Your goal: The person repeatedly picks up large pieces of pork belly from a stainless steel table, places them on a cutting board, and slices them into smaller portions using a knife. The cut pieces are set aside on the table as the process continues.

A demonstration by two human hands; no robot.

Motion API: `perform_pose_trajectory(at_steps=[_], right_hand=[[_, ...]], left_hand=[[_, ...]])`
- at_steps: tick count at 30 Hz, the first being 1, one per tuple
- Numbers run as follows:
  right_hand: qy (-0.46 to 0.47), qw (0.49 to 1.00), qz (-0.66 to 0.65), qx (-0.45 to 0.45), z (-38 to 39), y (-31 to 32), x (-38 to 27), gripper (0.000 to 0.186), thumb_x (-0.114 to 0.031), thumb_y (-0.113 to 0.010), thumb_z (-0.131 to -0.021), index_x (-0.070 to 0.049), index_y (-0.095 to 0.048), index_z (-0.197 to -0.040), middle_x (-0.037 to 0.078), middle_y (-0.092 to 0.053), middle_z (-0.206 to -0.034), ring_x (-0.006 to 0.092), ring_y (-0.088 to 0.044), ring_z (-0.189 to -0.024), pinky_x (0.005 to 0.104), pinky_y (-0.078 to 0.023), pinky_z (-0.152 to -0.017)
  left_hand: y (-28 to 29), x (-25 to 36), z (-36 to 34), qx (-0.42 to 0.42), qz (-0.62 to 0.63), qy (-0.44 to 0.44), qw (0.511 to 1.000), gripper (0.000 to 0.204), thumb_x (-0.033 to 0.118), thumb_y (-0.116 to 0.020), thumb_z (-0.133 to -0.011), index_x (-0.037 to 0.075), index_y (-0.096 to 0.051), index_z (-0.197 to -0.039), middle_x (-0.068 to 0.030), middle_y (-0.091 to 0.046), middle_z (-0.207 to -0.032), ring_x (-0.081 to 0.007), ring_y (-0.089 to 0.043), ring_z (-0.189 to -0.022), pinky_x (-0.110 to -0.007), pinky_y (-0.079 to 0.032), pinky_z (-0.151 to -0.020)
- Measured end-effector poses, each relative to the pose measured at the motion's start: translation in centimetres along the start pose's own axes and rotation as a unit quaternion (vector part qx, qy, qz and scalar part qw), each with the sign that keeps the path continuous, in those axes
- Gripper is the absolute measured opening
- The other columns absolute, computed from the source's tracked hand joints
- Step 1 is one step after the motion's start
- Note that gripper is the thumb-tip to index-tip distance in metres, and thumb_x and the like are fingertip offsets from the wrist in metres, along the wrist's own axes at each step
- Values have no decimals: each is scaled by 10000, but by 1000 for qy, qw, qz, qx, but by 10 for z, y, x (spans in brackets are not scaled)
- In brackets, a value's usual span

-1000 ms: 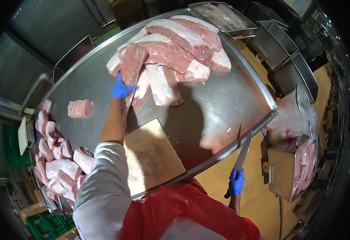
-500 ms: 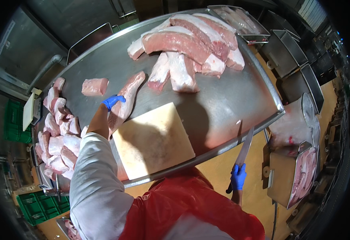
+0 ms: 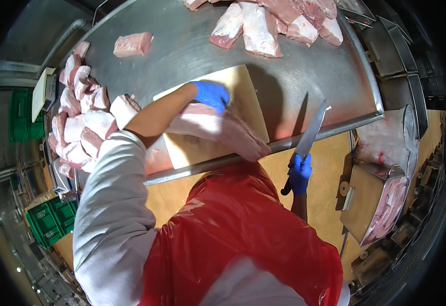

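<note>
A long piece of raw pork loin (image 3: 198, 123) lies slantwise across the pale cutting board (image 3: 241, 89), its right end reaching the table's near edge. My left hand (image 3: 212, 96), in a blue glove, is closed on the far side of the loin, fingers bent down onto it. Blur softens the meat near my fingers. In my blue-gloved right hand (image 3: 299, 172) is a long knife (image 3: 312, 127), gripped by its dark handle. Its blade points up and away, over the table's near edge to the right of the board.
Cut pork chunks (image 3: 75, 130) are heaped at the table's left. One lone chunk (image 3: 133, 45) lies farther back. Larger pork slabs (image 3: 261, 33) are piled at the far side. A metal bin of meat (image 3: 371, 204) stands right, green crates (image 3: 52, 222) at lower left.
My left hand has brought the loin rightward and nearer, from beside the board onto it. The knife stays in my right hand. The view has shifted, with the far pile now higher up.
</note>
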State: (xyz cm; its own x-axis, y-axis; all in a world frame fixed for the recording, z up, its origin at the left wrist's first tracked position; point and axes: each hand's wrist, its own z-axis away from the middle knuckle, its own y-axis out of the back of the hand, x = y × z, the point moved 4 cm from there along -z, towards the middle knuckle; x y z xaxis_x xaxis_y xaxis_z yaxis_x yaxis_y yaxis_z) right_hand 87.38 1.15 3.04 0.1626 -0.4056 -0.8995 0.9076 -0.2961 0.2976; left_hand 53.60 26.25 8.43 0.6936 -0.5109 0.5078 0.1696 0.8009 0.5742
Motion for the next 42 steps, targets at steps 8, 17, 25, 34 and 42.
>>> perform_pose_trajectory(at_steps=[8,17,25,34,42], right_hand=[[144,986,56,-63,10,-33,-15,147,-189,-536,-1017,-44,-539,-1035,83,-622,-727,165,-608,-627,322,-478,-546],[142,939,68,-306,-100,-131,-75,195,-175,-574,-999,-10,-592,-1102,90,-636,-904,191,-581,-744,341,-492,-699],[-31,909,-39,-414,-31,-159,-65,344,-225,-474,-1047,5,-559,-1288,94,-663,-1186,155,-607,-973,333,-503,-917],[45,936,-112,-332,-29,-78,-88,261,-223,-479,-1060,-6,-492,-1203,119,-645,-1023,191,-639,-802,326,-556,-737],[262,911,248,-198,17,-94,-69,113,-115,-544,-1005,-35,-466,-1022,144,-578,-645,301,-619,-548,406,-464,-498]], left_hand=[[-146,-64,153,746,292,225,555,193,119,-640,-897,3,-655,-1051,-68,-640,-800,-166,-611,-746,-302,-515,-712],[-185,-54,69,545,759,139,328,250,184,-703,-876,21,-619,-1045,-52,-629,-800,-174,-599,-616,-319,-543,-619],[-44,-85,22,559,586,15,586,318,159,-701,-865,27,-603,-1137,-49,-666,-876,-158,-649,-789,-287,-561,-713],[8,-86,62,496,214,137,831,361,355,-616,-951,64,-651,-1163,-138,-715,-1021,-288,-648,-938,-389,-502,-864],[-159,-99,176,462,87,255,845,1108,481,-855,-675,153,-274,-1560,-207,-264,-1596,-397,-246,-1478,-458,-291,-1188]])
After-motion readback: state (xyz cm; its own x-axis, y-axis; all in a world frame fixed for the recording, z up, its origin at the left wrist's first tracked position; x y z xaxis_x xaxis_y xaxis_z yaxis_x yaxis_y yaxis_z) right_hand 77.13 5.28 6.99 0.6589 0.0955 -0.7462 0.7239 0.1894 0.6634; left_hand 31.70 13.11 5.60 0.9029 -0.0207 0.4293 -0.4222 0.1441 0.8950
